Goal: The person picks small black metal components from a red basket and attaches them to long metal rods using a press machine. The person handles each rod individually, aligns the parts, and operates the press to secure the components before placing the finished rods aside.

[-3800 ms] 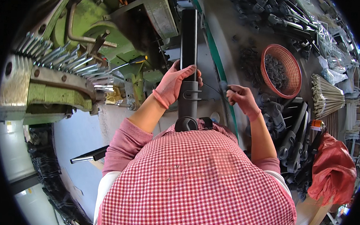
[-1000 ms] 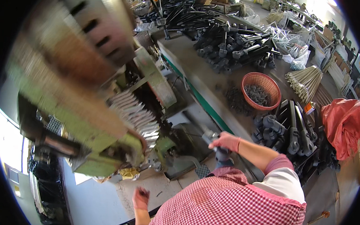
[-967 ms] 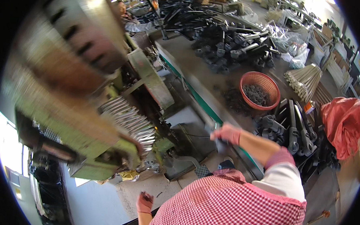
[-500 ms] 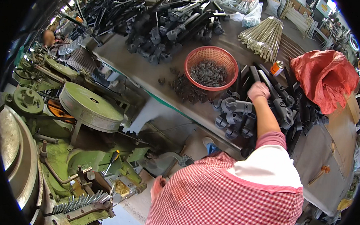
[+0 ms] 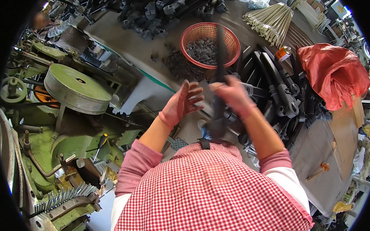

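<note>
My right hand [image 5: 234,96], smeared by motion, is closed around a long black bar [image 5: 221,47] with a thick fitting at its lower end. The bar stands almost upright in the picture, its upper part crossing in front of a red perforated basket [image 5: 187,36]. To its left, my left hand [image 5: 182,101] is raised and open, palm toward the bar, fingers apart and nothing in them. Similar black bars with rounded end fittings [image 5: 290,104] lie heaped on the table to the right of my right hand. Small dark metal clips [image 5: 201,50] fill the basket bottom.
More small dark parts [image 5: 183,66] lie loose left of the basket. Further back are heaped black bars [image 5: 173,7] and a fan of pale rods [image 5: 273,21]. An orange-and-white can [image 5: 283,53] and red sack [image 5: 333,74] sit right. A green machine [image 5: 79,88] stands left.
My right hand has lifted a black bar from the right-hand heap and brought it left in front of me. The left hand has risen from beside the apron, opening toward the bar.
</note>
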A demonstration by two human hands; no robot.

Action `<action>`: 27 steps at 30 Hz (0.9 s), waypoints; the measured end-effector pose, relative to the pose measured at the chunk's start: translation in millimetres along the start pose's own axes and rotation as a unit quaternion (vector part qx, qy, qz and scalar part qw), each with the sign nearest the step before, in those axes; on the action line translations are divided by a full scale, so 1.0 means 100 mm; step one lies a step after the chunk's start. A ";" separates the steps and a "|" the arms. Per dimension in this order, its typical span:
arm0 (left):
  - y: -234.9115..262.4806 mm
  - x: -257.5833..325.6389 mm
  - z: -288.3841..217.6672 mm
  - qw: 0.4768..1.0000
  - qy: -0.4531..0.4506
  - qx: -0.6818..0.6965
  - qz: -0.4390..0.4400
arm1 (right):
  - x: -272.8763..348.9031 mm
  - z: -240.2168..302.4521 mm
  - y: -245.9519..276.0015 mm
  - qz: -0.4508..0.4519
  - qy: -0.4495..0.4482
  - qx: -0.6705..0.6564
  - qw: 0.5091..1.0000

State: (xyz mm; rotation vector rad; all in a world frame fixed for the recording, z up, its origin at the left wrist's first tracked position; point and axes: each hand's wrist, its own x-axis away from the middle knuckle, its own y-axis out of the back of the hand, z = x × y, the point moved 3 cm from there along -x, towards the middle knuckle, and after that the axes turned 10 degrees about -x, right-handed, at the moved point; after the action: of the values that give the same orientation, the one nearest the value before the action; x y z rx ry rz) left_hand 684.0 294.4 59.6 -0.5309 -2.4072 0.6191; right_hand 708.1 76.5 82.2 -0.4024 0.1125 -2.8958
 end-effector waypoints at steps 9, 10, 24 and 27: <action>0.85 0.71 -0.06 0.960 -0.142 0.236 -0.043 | -1.47 -1.05 -0.17 -0.014 -0.029 0.801 0.598; 0.89 0.83 -0.01 0.947 -0.150 0.280 -0.049 | -1.60 -1.14 -0.17 -0.004 -0.052 0.801 0.596; 0.70 1.98 0.36 0.928 -0.180 0.210 -0.252 | -1.35 -1.18 -0.52 0.056 0.016 0.856 0.513; 0.64 2.06 0.30 0.917 -0.202 0.212 -0.270 | -0.89 -0.74 -0.75 0.133 0.127 0.669 0.721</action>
State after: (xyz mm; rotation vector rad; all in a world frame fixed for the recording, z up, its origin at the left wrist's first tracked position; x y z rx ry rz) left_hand 525.7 439.8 94.4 0.4807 -2.5086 1.0264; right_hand 756.1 173.1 -4.2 0.2743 -1.5927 -1.9628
